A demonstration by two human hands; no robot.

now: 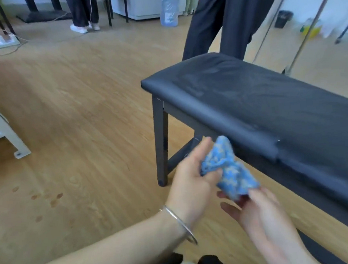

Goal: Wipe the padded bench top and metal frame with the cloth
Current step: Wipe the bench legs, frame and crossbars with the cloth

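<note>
A crumpled blue cloth (228, 167) hangs in the air just in front of the bench's near side. My left hand (191, 176), with a silver bangle on its wrist, grips the cloth's upper part between thumb and fingers. My right hand (256, 206) pinches the cloth's lower end with its fingertips. The bench has a dark padded top (259, 96) running from the middle to the right edge. Its dark metal frame (161, 141) shows a leg and a low crossbar to the left of my hands.
A person in dark trousers (228, 17) stands right behind the bench's far end. Another person's legs (82, 14) are at the back. A white frame (2, 132) stands at the left, a water bottle (169, 9) and a power strip (5, 41) lie farther back on the wooden floor.
</note>
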